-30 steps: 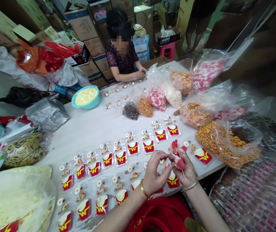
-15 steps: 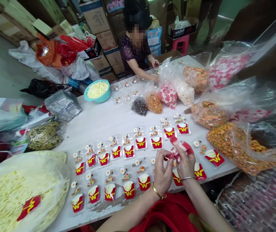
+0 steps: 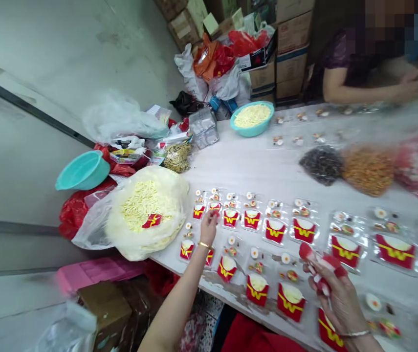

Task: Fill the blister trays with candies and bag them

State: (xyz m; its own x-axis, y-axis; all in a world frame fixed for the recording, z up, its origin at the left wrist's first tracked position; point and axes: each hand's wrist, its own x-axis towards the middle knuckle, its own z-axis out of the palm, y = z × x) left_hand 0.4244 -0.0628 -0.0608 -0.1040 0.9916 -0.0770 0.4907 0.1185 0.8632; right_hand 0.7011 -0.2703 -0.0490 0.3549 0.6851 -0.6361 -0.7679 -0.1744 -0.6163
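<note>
My left hand is stretched out over the left end of the back row of clear packets, fingers pinched on a small red piece. Under and around it lie packets with red fries pouches marked with a yellow W, each with a small egg-shaped piece and other tiny pieces above. My right hand is closed around several red-and-white pieces, held above the front row near a red pouch. Some red-and-white pieces stick out past its fingers.
A big bag of pale fries pieces stands at the table's left end. Farther back are a turquoise bowl of fries pieces and bags of dark and orange pieces. A co-worker's arms rest across the table.
The view has swung left. My left hand has parted from my right and reached to the left end of the back row. My right hand still holds the red-and-white pieces.
</note>
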